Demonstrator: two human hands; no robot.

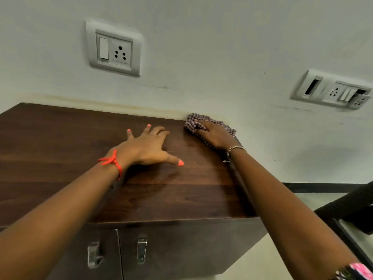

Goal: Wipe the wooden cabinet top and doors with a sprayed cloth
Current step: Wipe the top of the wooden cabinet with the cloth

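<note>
Pale wall (212, 57) backs dark wooden cabinet top (70, 158). Right hand (216, 136) presses flat on crumpled checked cloth (190, 123) at far right corner; unwiped top runs leftward. Left hand (147, 147) splayed, empty, bracing mid-top. Doors (171, 249) below.

A: Cabinet top (60, 142), dark wood grain, runs back to a pale wall (222, 47). Hands?

B: Left hand (147, 147) flat on the wood, fingers spread, orange nails, red thread (112, 161) at the wrist. Right hand (215, 135) presses a checked cloth (191, 122) into the far right corner, cloth touching the wall.

A: Below the top?

B: Two doors (181, 249), each with a metal handle (142, 250) near the centre seam.

A: Wall fittings?

B: Switch-and-socket plate (114, 48) above the left hand; a second plate (331, 89) further right, one module hanging loose.
</note>
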